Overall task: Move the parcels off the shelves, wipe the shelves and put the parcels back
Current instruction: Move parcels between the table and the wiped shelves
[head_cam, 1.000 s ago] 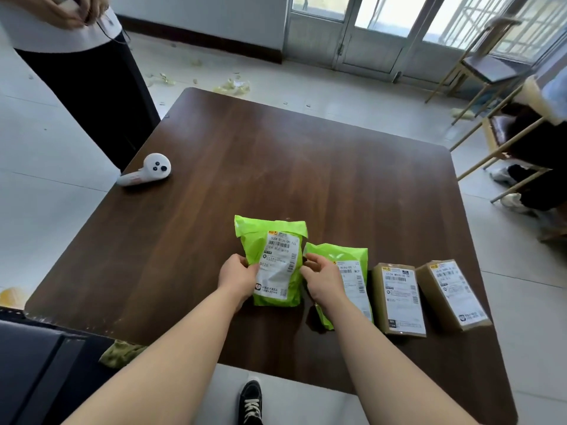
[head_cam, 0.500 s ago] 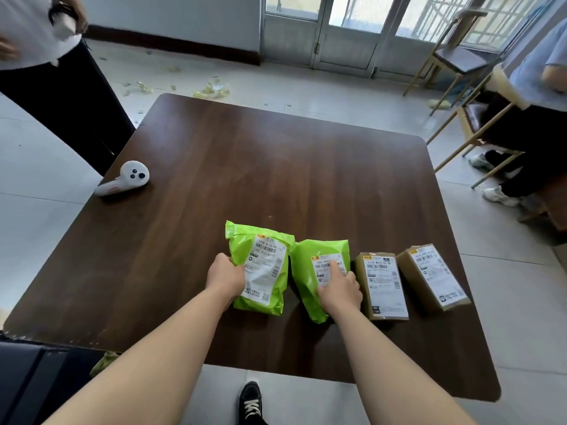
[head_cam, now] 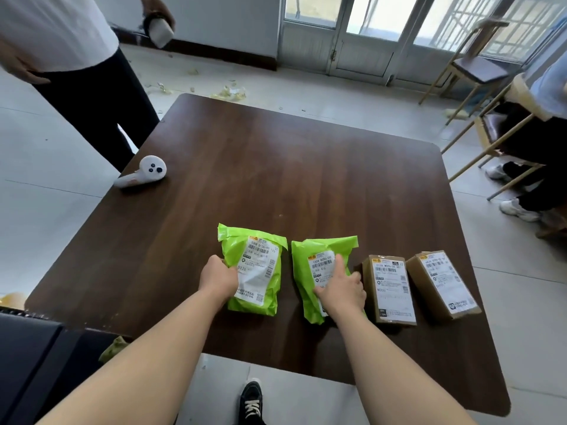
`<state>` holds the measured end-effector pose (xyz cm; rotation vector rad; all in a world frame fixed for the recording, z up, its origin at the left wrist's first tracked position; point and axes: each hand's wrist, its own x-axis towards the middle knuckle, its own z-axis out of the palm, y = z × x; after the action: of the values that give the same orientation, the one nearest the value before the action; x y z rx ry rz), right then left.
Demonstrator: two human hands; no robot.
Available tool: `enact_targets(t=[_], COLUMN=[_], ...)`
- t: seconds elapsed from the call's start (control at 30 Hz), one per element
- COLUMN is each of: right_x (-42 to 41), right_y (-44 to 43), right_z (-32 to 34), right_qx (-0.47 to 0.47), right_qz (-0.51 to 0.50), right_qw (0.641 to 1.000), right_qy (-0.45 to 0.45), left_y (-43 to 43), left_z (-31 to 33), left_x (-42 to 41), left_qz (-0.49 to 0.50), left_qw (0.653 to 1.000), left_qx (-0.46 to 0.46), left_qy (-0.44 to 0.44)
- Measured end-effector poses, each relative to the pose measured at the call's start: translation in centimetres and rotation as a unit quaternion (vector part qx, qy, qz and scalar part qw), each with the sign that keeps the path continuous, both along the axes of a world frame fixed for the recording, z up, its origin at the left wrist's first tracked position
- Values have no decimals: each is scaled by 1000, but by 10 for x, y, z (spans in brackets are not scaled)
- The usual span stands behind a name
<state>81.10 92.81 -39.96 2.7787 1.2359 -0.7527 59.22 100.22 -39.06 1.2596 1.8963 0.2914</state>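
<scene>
Near the front edge of the dark wooden table (head_cam: pixel 276 167) lies a row of labelled parcels. My left hand (head_cam: pixel 218 278) grips the left side of the left green bag parcel (head_cam: pixel 260 271). My right hand (head_cam: pixel 340 289) lies on the second green bag parcel (head_cam: pixel 310 265), its forefinger stretched along the label and its thumb at the right edge. To the right stand two brown cardboard box parcels, one (head_cam: pixel 389 289) close to my right hand and one (head_cam: pixel 441 283) angled beside it.
A white handheld controller (head_cam: pixel 142 174) lies at the table's left edge. A person in dark trousers (head_cam: pixel 92 96) stands at the far left. Chairs (head_cam: pixel 478 72) and a seated person (head_cam: pixel 540 139) are at the right. A green cloth (head_cam: pixel 115 348) hangs below the table's front left.
The two green bags now lie apart with a gap between them; the second one has shifted right toward the boxes under my right hand. My left hand stays on the left bag.
</scene>
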Motion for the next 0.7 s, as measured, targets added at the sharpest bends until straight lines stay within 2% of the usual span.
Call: enact_targets(t=[0.13, 0.47, 0.7], right_x=[3, 1, -4], right_y=[3, 12, 4], right_z=[2, 19, 38], right_qx=[-17, 55, 97], right_qz=[50, 143, 227], right_qw=[999, 981, 948], right_qy=[-10, 118, 199], left_y=[-8, -56, -115], left_z=[2, 19, 32], left_x=[-9, -21, -21], left_qz=[27, 156, 283], left_qw=[1000, 987, 956], left_qx=[1, 28, 83], left_qy=[8, -2, -5])
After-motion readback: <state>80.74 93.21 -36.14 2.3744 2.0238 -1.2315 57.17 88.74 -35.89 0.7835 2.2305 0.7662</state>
